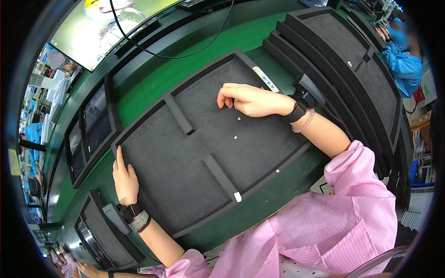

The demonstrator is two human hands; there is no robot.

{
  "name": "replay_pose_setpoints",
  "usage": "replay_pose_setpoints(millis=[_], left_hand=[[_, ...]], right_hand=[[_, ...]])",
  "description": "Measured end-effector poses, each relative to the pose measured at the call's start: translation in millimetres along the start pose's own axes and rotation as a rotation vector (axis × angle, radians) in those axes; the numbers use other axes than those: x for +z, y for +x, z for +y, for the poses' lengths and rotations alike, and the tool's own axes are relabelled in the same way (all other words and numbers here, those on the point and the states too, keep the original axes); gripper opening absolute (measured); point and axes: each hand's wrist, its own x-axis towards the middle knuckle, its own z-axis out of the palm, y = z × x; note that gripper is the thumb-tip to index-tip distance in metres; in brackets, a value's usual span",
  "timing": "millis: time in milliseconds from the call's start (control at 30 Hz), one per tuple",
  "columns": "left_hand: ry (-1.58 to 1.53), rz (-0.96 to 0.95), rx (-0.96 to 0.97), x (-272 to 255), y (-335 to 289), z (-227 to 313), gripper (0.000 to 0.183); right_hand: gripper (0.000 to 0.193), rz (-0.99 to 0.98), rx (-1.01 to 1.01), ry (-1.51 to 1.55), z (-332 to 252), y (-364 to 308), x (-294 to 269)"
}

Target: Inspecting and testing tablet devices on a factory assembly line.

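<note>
A large black foam tray (194, 148) lies on the green bench in front of me, with two short divider ribs reaching inward from its long sides. My left hand (125, 180) rests along the tray's left edge, fingers stretched out and holding nothing. Over the far right part of the tray is my right hand (255, 99), palm down with its fingers curled in. Whatever its fingertips may hold is hidden. Tiny pale bits (238, 118) are scattered on the tray floor near that hand. A white label (265, 78) is stuck on the tray's far right rim.
Stacked black foam trays (320, 60) stand to the right. Another tray holding dark glossy panels (96, 118) sits at the left, with one more (99, 231) below it. A black cable (185, 56) hangs before a lit screen (111, 23). A person in blue (403, 60) works at far right.
</note>
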Motion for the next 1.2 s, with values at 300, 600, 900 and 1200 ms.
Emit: replay_pose_setpoints(millis=[300,600,900,1200], left_hand=[[0.006,-0.002,-0.009,1.7,0.8,-0.8,0.062],[0.007,-0.006,-0.003,1.4,1.9,-2.0,0.062],[0.017,-0.01,-0.017,0.7,2.7,-1.5,0.062],[0.036,-0.001,-0.017,4.5,4.0,-3.4,0.061]], right_hand=[[0.033,0.124,-0.056,-0.02,-1.5,-1.0,2.4],[0.028,0.102,-0.056,-0.027,-0.8,0.8,3.3],[0.03,0.062,-0.064,-0.06,1.3,2.7,5.1],[0.029,-0.017,-0.008,-0.075,-1.9,3.1,2.1]])
